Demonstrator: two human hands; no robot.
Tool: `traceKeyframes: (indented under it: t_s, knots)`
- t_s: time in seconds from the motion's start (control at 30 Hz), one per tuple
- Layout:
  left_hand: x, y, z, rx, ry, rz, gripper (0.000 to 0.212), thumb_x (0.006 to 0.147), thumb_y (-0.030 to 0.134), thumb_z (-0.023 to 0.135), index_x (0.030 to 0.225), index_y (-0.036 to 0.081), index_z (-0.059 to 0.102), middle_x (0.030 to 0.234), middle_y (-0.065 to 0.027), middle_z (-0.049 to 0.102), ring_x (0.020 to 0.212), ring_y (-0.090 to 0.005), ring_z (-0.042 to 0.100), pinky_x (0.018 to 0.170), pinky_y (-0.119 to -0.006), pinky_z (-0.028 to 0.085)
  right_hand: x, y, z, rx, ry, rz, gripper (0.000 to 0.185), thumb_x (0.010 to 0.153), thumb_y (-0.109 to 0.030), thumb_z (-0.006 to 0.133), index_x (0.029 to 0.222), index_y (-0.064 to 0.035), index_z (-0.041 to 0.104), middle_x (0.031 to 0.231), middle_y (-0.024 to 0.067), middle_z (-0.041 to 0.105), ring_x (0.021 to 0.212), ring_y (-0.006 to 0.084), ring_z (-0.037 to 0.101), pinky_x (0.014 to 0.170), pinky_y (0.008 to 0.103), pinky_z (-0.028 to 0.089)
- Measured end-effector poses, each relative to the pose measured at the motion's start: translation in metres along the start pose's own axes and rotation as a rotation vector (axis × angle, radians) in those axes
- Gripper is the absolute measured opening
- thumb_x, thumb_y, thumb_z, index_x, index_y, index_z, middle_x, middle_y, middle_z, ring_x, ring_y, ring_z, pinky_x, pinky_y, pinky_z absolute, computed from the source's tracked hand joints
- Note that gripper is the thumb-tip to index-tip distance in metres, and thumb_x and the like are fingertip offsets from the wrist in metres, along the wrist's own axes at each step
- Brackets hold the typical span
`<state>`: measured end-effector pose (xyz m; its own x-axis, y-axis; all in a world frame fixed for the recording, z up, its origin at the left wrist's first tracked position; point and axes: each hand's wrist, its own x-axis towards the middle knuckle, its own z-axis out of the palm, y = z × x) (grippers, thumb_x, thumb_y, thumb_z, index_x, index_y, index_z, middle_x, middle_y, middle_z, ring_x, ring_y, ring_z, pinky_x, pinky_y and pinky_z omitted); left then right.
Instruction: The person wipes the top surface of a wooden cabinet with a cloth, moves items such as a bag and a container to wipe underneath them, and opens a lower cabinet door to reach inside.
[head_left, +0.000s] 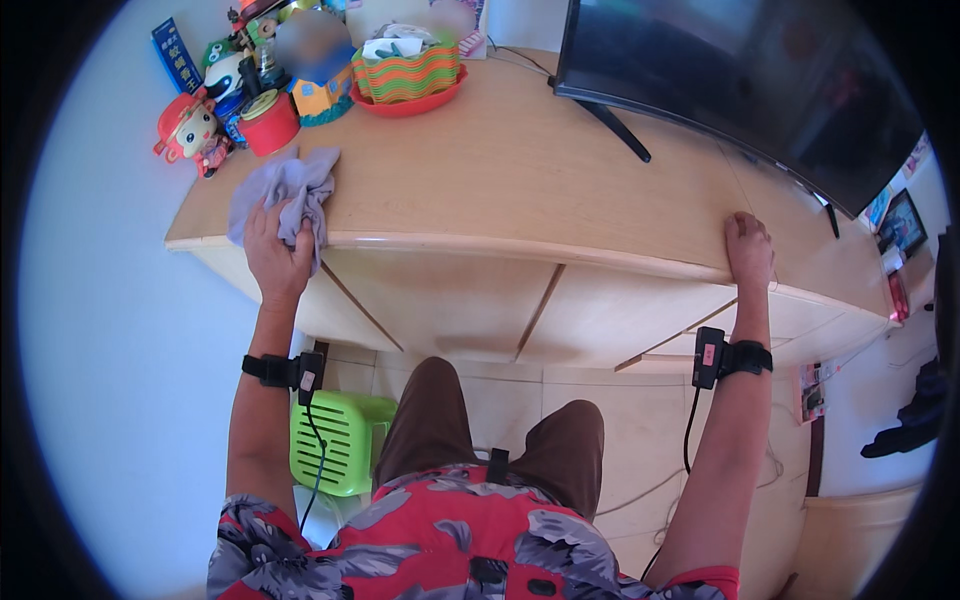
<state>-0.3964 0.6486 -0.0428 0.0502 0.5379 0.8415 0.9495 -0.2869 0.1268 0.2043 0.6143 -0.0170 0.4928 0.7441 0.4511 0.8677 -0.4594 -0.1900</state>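
My left hand (276, 251) grips a crumpled grey-purple cloth (300, 180) at the front left edge of a wooden cabinet top (480, 165). Part of the cloth hangs over the edge. Just behind it stand a red tin with a yellowish lid (270, 124) and a figurine in a red hat (191, 131). Resting on the front edge at the right, my right hand (748, 244) has its fingers curled on the wood, and no object shows in it. Behind it stands a flat-screen television (727, 82) on black feet.
Wavy green and orange baskets (409, 71) are stacked in a red tray (412, 105) beside a house-shaped ornament (322, 94). A blue box (177, 56) leans at the wall. Framed pictures (902, 223) stand far right. On the floor are a green plastic stool (337, 442) and loose cables (645, 491).
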Motion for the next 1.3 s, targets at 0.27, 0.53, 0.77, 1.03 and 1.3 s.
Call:
traceKeyframes:
  t_s: [0.27,0.53,0.77,1.03,1.3]
  knots:
    - [0.038,0.088,0.0,-0.163,-0.649,0.101,0.055,0.087,0.043,0.048,0.128,0.007,0.042,0.122,-0.0247,0.048,0.125,-0.0434,0.031,0.104,-0.045,0.026,-0.002,-0.007,0.003,-0.026,0.035,0.012,0.034,0.086,-0.036,0.045,0.105,-0.0141,0.061,0.112,0.0087,0.059,0.105,0.0294,0.055,0.089,0.0451,0.043]
    - [0.123,0.195,0.083,-0.372,-1.321,0.569,0.066,0.087,0.049,0.044,0.14,0.015,0.025,0.139,-0.0236,0.032,0.132,-0.0458,0.015,0.108,-0.045,0.016,-0.007,-0.008,-0.001,-0.064,0.07,0.015,0.034,0.086,-0.035,0.043,0.107,-0.0135,0.06,0.116,0.0088,0.058,0.108,0.03,0.053,0.092,0.0451,0.04]
    - [0.164,0.237,0.152,-0.304,-1.434,0.378,0.071,0.081,0.052,0.047,0.143,0.031,0.019,0.146,-0.0212,0.02,0.137,-0.0382,0.0,0.107,-0.049,0.013,-0.008,-0.016,-0.008,-0.04,0.021,0.038,0.036,0.085,-0.036,0.044,0.109,-0.0132,0.059,0.119,0.01,0.055,0.113,0.0291,0.048,0.095,0.0452,0.036]
    - [0.187,0.214,0.214,-0.165,-1.268,0.29,0.067,0.078,0.041,0.043,0.141,0.031,0.024,0.145,-0.0139,0.028,0.135,-0.0357,0.017,0.107,-0.05,0.015,-0.01,-0.014,-0.006,-0.031,0.057,0.006,0.034,0.084,-0.034,0.046,0.107,-0.012,0.059,0.116,0.0116,0.056,0.111,0.0304,0.049,0.093,0.0456,0.038]
    - [0.183,0.223,0.247,-0.147,-1.168,0.471,0.058,0.081,0.029,0.043,0.137,0.014,0.037,0.141,-0.0224,0.03,0.13,-0.0362,0.029,0.109,-0.04,0.018,-0.011,-0.015,-0.007,-0.041,0.042,-0.013,0.034,0.083,-0.032,0.049,0.107,-0.0096,0.058,0.114,0.0105,0.056,0.11,0.0303,0.049,0.092,0.0456,0.038]
